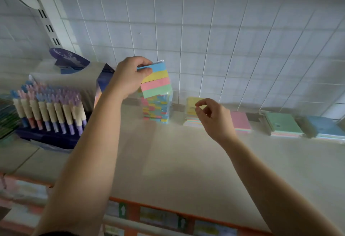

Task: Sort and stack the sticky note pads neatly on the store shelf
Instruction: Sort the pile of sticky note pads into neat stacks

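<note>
My left hand (128,78) grips a wrapped sticky note pad (155,79) striped blue, yellow, pink and green, holding it tilted just above a tall stack of the same striped pads (158,109) at the back of the shelf. My right hand (212,116) hovers to the right of the stack with its fingers loosely curled and nothing in them, in front of a yellow-topped pile of pads (192,105). Further right lie a pink pad pile (240,121), a green pad pile (283,123) and a blue pad pile (326,126).
A dark blue display box of pastel pens (50,108) stands at the left, close to my left forearm. A white wire grid (205,39) backs the beige shelf (177,161). An orange price rail (168,215) runs along the front edge.
</note>
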`<state>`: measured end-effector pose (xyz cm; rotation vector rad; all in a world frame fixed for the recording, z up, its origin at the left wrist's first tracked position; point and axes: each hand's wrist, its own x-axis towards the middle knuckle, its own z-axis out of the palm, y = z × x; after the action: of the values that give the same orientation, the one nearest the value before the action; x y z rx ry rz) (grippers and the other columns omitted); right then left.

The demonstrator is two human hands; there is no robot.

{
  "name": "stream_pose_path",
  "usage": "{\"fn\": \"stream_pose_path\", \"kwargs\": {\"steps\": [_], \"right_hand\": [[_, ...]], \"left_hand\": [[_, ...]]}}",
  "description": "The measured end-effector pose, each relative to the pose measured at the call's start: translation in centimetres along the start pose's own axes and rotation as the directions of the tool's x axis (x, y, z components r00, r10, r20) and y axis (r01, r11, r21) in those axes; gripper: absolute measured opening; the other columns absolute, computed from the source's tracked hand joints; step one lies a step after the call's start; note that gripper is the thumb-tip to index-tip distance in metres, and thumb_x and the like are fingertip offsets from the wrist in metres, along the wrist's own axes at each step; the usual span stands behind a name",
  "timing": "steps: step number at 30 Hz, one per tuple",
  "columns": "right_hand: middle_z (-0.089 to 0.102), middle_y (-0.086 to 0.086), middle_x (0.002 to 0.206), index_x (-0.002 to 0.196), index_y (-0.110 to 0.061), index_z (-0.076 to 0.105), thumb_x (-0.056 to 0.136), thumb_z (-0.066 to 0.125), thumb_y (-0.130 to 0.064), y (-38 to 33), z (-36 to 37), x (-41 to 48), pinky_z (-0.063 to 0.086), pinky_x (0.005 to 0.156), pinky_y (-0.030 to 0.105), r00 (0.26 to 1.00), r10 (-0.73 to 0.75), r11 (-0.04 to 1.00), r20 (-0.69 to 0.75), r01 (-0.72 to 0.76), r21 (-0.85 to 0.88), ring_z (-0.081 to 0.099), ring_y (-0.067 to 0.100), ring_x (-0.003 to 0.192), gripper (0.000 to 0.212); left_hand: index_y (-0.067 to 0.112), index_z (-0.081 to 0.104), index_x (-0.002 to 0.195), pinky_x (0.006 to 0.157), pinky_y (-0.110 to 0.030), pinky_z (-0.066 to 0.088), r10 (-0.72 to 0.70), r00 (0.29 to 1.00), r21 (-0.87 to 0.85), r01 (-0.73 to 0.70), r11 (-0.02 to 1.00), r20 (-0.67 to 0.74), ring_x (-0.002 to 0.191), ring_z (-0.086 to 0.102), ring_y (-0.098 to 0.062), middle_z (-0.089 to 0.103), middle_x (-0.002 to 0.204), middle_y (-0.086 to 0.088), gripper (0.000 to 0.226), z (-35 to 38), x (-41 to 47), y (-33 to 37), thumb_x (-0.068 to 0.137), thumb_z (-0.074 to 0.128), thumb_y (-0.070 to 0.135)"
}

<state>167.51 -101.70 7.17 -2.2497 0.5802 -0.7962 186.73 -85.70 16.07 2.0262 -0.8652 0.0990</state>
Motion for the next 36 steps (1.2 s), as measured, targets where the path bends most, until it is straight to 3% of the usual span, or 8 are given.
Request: {"fn": "stream_pose_path", "kwargs": {"steps": [5,8,14,25,28,32,34,36], "right_hand": [[0.051,-0.006,0.055,0.089,-0.023,0.064,0.086,0.060,-0.022,1.1,-0.9,-1.4,0.039,0.058,0.021,1.000,0.015,1.000,-0.026,-0.015,0.012,0.047,0.008,0.054,0.004],[0.049,-0.006,0.054,0.088,-0.022,0.064,0.086,0.061,-0.020,1.6,-1.0,-2.0,0.038,0.056,0.017,0.999,0.033,0.999,-0.022,-0.033,0.024,0.045,0.008,0.053,0.004],[0.057,-0.001,0.059,0.089,-0.022,0.064,0.087,0.060,-0.021,2.2,-0.8,-2.6,0.045,0.063,0.027,0.998,0.058,0.998,-0.012,-0.057,0.039,0.054,0.018,0.060,0.005],[0.049,-0.006,0.050,0.080,-0.024,0.063,0.085,0.059,-0.017,3.4,-0.7,-3.3,0.036,0.072,0.025,0.995,0.093,0.996,0.026,-0.093,0.016,0.045,0.013,0.051,0.009],[0.049,-0.006,0.051,0.080,-0.025,0.062,0.085,0.060,-0.017,3.7,-0.8,-3.4,0.035,0.060,0.021,0.994,0.100,0.994,0.038,-0.101,0.029,0.045,0.010,0.051,0.010],[0.051,-0.006,0.051,0.080,-0.028,0.061,0.085,0.059,-0.018,4.4,-0.7,-3.2,0.035,0.060,0.022,0.992,0.117,0.993,0.042,-0.118,0.025,0.049,0.017,0.061,0.012],[0.051,-0.006,0.052,0.080,-0.028,0.061,0.085,0.059,-0.018,4.7,-0.6,-3.1,0.035,0.062,0.022,0.992,0.122,0.992,0.046,-0.123,0.020,0.051,0.020,0.065,0.012],[0.051,-0.006,0.052,0.081,-0.028,0.061,0.085,0.059,-0.018,4.7,-0.6,-3.0,0.036,0.061,0.024,0.991,0.120,0.992,0.053,-0.121,0.024,0.053,0.020,0.065,0.011]], "left_hand": [[0.008,0.065,0.106,0.053,-0.025,0.049,-0.159,0.987,-0.237,0.147,0.960,-0.034,0.063,0.056,-0.015,0.061,0.079,-0.001,0.018,1.3,0.3,-0.3,0.092,0.056,0.016],[0.000,0.062,0.105,0.048,-0.020,0.052,-0.269,0.953,-0.431,0.187,0.883,-0.137,0.060,0.060,-0.014,0.061,0.085,-0.008,0.020,2.0,-0.8,-0.5,0.090,0.060,0.013],[0.008,0.070,0.102,0.070,-0.020,0.039,-0.166,0.899,-0.051,0.159,0.986,-0.404,0.086,0.062,-0.017,0.070,0.095,-0.003,0.025,3.3,-2.7,-0.9,0.087,0.060,0.025],[0.010,0.055,0.115,0.068,-0.034,0.043,-0.257,0.838,0.016,0.302,0.953,-0.481,0.093,0.059,-0.033,0.064,0.103,-0.014,0.032,5.1,-2.2,-1.3,0.087,0.051,0.026],[0.016,0.053,0.115,0.071,-0.033,0.042,-0.161,0.850,0.055,0.217,0.975,-0.501,0.090,0.055,-0.031,0.056,0.106,-0.015,0.029,5.3,-2.6,-1.5,0.088,0.053,0.028],[0.011,0.065,0.097,0.081,-0.025,0.041,0.093,0.875,0.021,-0.094,0.995,-0.475,0.099,0.053,-0.020,0.059,0.098,0.001,0.024,5.4,-4.0,-2.4,0.090,0.057,0.033],[0.013,0.067,0.094,0.082,-0.028,0.048,0.097,0.892,-0.082,-0.147,0.986,-0.441,0.101,0.054,-0.005,0.058,0.098,0.012,0.020,5.5,-5.1,-2.3,0.086,0.064,0.032],[0.009,0.069,0.096,0.066,-0.014,0.050,0.039,0.918,-0.185,-0.121,0.975,-0.395,0.098,0.053,0.011,0.056,0.110,0.003,0.018,5.8,-5.8,-1.9,0.081,0.073,0.019]]}}
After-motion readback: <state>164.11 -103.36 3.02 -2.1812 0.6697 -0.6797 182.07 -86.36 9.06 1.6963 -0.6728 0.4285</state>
